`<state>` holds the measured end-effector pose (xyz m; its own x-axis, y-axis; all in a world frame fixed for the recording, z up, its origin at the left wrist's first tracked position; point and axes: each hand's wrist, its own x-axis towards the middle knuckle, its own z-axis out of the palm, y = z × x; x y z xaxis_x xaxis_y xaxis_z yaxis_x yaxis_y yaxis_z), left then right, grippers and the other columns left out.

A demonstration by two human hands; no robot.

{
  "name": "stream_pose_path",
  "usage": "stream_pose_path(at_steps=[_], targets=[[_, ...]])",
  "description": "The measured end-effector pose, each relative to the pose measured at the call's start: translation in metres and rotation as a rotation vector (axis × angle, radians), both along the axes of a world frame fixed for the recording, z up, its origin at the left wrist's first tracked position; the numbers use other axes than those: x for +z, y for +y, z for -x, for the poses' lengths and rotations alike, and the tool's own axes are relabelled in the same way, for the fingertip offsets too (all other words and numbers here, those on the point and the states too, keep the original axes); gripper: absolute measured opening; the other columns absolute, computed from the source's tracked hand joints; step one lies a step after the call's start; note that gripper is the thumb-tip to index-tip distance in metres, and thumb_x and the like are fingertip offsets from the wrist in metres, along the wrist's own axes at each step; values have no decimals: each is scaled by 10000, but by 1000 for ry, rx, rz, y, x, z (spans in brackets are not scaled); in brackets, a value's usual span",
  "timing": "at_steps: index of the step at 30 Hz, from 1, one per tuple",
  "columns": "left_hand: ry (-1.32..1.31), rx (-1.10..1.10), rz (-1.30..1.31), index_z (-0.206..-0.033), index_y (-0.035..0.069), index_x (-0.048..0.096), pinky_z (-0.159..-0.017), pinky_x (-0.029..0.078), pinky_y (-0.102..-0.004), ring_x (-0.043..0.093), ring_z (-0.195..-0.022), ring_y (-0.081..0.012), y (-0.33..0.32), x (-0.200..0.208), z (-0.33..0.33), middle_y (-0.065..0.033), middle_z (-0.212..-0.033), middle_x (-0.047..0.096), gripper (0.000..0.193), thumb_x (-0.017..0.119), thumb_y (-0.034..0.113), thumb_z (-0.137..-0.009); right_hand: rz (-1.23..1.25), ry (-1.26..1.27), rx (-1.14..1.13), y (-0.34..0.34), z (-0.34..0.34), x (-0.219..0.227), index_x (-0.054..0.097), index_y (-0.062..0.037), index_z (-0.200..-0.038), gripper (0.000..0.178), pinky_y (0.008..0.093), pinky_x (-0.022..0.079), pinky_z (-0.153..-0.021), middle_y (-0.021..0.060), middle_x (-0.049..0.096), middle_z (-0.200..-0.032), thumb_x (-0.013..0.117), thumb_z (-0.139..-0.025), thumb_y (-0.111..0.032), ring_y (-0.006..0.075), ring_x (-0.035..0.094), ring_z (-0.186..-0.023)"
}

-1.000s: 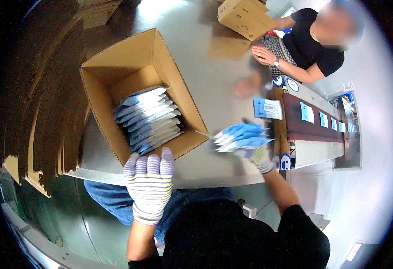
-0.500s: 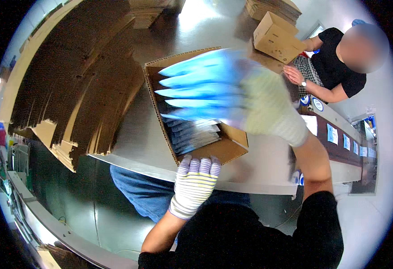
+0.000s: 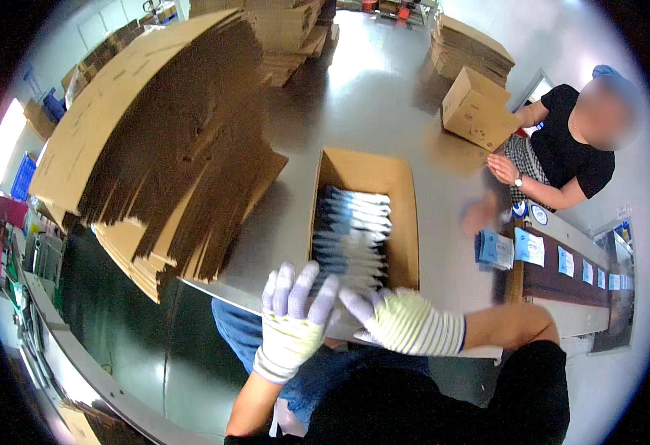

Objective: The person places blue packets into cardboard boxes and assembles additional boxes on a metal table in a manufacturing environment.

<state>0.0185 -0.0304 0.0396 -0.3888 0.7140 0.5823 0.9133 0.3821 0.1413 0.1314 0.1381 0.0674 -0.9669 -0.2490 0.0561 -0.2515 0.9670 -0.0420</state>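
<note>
In the head view, working remotely, I found the open carton (image 3: 405, 230) on the desk (image 3: 277, 226), just beyond both hands, its long axis running away from the body. A file of packets (image 3: 355, 230) stood inside it along that axis, each edge lying crosswise.

The left hand (image 3: 295, 308) was at the near left corner, fingers spread and, as far as I could see, released. The right hand (image 3: 406, 322) lay across the near end, fingers pointing left; its palm was hidden, so I could not tell whether it grasped anything. I judged the two about equally near the file. The loose packets (image 3: 495, 249) at the end of the conveyor belt (image 3: 549, 276) lay forward and right, nearer the right hand.

Materials: I noted brown corrugated board in the carton and in the flattened stack (image 3: 184, 148) at left, with ragged layered edges. The packets were flat, pillow-like, pale blue and white, apparently film. The gloves were striped knit with purple fingers. The desk was grey and glossy; the belt was dark red.
</note>
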Motion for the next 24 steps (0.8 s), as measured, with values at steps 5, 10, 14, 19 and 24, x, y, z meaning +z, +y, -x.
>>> stream_pose_path(at_steps=[5, 10, 14, 19, 24], targets=[[236, 154, 63, -1190, 147, 521, -1038, 304, -536, 372, -1242, -427, -37, 30, 28, -166, -1334, 433, 453, 665, 273, -780, -84, 105, -14, 20, 40, -13, 454, 38, -1258, 494, 368, 481, -430, 131, 599, -701, 508, -862, -253, 246, 590, -525], [608, 563, -23, -1260, 107, 478, -1068, 275, -538, 355, -1283, -422, -61, 103, 55, -160, -1337, 458, 456, 616, 211, -838, -306, 466, -600, 185, 213, -25, 533, -9, -1104, 328, 446, 484, -663, 192, 601, -958, 565, -801, -131, 311, 604, -833], [745, 720, -98, -1319, 61, 437, -1074, 287, -518, 408, -1268, -355, -69, 157, 77, -159, -1356, 456, 548, 635, 214, -831, -274, 610, -675, 203, 280, -4, 407, -21, -1326, 597, 476, 402, -941, 211, 487, -1255, 595, -820, -275, 357, 511, -1124], [466, 716, -211, -1229, 58, 527, -988, 379, -431, 500, -1158, -334, -70, 166, 109, -142, -1197, 568, 506, 692, 101, -753, -5, 148, -108, 82, 195, -31, 375, -30, -1368, 659, 448, 348, -1028, 213, 409, -1377, 588, -841, -364, 352, 440, -1227], [528, 733, -122, -1008, 114, 644, -857, 415, -417, 552, -898, -287, -68, 175, 116, -86, -905, 586, 367, 625, 14, -655, 86, -225, -95, 65, 115, -59, 444, -61, -1326, 607, 444, 353, -1034, 172, 427, -1379, 575, -848, -411, 337, 448, -1228]])
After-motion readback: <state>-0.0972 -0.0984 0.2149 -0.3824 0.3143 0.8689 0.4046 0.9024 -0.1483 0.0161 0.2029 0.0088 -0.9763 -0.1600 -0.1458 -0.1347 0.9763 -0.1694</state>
